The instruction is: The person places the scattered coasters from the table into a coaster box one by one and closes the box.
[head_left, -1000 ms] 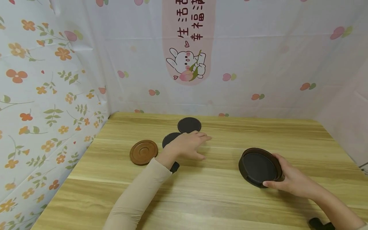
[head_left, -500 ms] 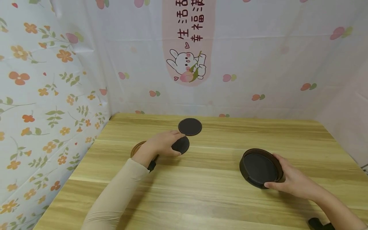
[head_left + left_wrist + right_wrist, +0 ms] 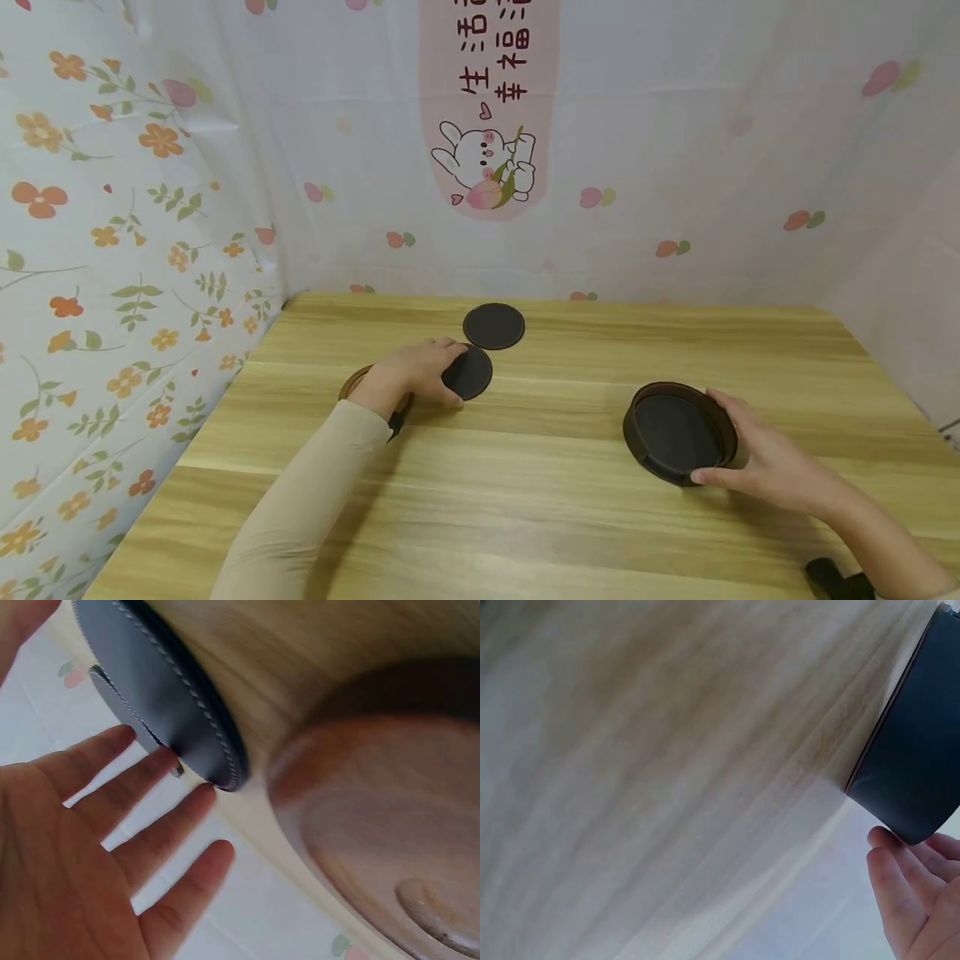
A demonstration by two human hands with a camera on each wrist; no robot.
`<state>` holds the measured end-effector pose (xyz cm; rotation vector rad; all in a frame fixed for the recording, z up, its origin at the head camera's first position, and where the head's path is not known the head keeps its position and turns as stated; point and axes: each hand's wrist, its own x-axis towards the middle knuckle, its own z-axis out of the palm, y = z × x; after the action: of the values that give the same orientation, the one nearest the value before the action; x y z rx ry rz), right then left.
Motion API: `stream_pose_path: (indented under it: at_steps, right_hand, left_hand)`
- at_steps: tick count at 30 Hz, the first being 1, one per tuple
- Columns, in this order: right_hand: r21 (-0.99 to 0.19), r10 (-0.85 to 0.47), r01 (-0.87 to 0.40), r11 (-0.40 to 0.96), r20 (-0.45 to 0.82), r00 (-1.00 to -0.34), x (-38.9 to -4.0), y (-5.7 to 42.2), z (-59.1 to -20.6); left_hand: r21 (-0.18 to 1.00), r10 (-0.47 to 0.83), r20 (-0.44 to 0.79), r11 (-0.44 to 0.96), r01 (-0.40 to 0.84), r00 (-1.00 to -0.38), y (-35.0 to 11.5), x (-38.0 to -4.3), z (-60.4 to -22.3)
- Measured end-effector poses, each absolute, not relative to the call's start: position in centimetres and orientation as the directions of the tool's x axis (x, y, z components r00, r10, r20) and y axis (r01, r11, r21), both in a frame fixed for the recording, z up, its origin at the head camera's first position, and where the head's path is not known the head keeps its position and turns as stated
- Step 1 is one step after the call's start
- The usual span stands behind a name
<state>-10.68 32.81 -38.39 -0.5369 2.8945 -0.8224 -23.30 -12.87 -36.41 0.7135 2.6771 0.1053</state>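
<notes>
My left hand [image 3: 422,371] lies over the left side of a round black coaster [image 3: 469,372], thumb at its near edge. In the left wrist view the fingers are straight and spread, with fingertips [image 3: 202,796] right at the edge of the coaster, which has white stitching. A second black coaster [image 3: 493,326] lies just behind it. My right hand [image 3: 765,458] grips a round, dark, low-walled coaster holder [image 3: 637,442] from the right, thumb at the near rim and fingers round the far side. A black disc [image 3: 675,433] lies inside the holder.
A brown round wooden disc [image 3: 351,383] with a ringed, recessed top lies partly hidden behind my left wrist. The wood-grain table [image 3: 525,500] ends at a patterned cloth backdrop [image 3: 637,150], with a floral cloth [image 3: 135,333] on the left.
My left hand has drawn back to the left, uncovering the right side of the nearer coaster and covering part of the brown disc. The right hand and holder have stayed put.
</notes>
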Motion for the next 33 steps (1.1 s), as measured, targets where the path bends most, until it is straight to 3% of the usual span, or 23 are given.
stream_pose_path:
  at_steps: [17, 33]
  right_hand:
    - [-0.488, -0.363, -0.322, 0.811, 0.010, -0.932, -10.97, 32.44, -38.07]
    - [-0.474, -0.382, -0.337, 0.814, 0.001, -0.924, -11.33, 32.45, -37.87]
  left_hand:
    - [0.143, 0.435, -0.366, 0.900, 0.412, -0.823, -12.43, -23.50, -36.07]
    - [0.109, 0.465, -0.338, 0.883, 0.457, -0.818, -11.88, -24.02, -36.29]
